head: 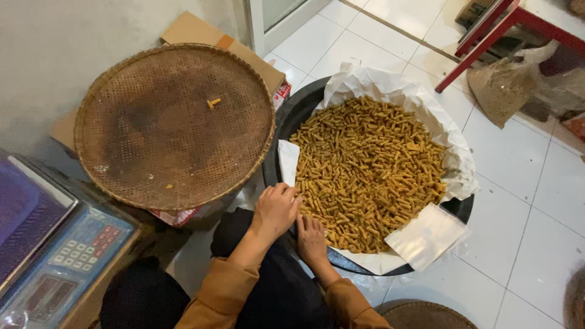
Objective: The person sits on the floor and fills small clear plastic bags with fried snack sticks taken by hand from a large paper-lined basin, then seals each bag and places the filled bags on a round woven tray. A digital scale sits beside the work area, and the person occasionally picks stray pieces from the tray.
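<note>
A wide black basin (286, 125) lined with white paper (390, 82) holds a heap of golden stick-shaped snacks (368, 170). My left hand (277, 210) is curled at the basin's near-left rim, by the paper's folded edge (287, 159). Whatever its fingers enclose is hidden. Just to its right, my right hand (312, 239) lies flat with fingers extended on the near edge of the snack heap. Both arms wear orange-brown sleeves. A clear plastic bag (426, 236) lies on the near-right rim.
A round woven bamboo tray (173, 125) with one snack piece (213, 102) sits left of the basin over cardboard (195, 29). A digital scale (58, 250) stands at bottom left. Red table legs (478, 45) and a brown sack (503, 85) are at top right on white tiles.
</note>
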Available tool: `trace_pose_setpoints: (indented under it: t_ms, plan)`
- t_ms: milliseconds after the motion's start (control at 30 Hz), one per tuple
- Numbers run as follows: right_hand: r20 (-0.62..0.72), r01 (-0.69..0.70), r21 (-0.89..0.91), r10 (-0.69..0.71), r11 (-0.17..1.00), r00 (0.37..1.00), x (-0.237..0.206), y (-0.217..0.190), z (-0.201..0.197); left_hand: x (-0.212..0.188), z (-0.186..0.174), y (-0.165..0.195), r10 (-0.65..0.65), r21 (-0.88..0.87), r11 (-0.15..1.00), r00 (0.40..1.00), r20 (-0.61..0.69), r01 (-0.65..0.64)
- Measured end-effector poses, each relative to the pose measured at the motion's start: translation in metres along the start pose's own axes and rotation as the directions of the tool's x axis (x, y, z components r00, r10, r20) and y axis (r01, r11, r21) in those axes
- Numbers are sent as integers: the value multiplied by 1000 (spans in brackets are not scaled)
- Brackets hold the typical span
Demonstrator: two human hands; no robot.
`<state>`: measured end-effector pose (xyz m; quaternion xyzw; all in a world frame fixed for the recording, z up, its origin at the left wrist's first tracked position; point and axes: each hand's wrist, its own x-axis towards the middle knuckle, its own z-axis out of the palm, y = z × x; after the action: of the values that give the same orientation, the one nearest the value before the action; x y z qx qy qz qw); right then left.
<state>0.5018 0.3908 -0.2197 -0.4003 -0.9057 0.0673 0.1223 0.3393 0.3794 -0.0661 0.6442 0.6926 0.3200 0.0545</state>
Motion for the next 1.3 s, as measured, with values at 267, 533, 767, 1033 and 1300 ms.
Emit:
trace_pose_setpoints:
  t_ms: [267, 533, 767, 1033, 1300]
  plan:
    - [6, 72, 18, -72, 997, 997, -5, 21, 13, 1, -2, 20, -80, 41, 996, 996, 28, 79]
    - [28, 102, 0, -101, 995, 994, -7, 27, 21, 4, 4, 23, -33, 4, 999, 998, 52, 33]
    - [21, 107, 117, -110, 987, 994, -10, 27, 26, 8, -12, 26, -54, -44, 998, 998, 24, 55]
    - [-147, 94, 223, -61, 970, 987, -47, 35, -18, 13, 2, 32, -7, -189, 982, 995, 96, 25]
    - [-211, -319, 357, 409, 878, 888, -72, 71, -26, 44, 0, 48, -15, -480, 873, 988, 156, 89]
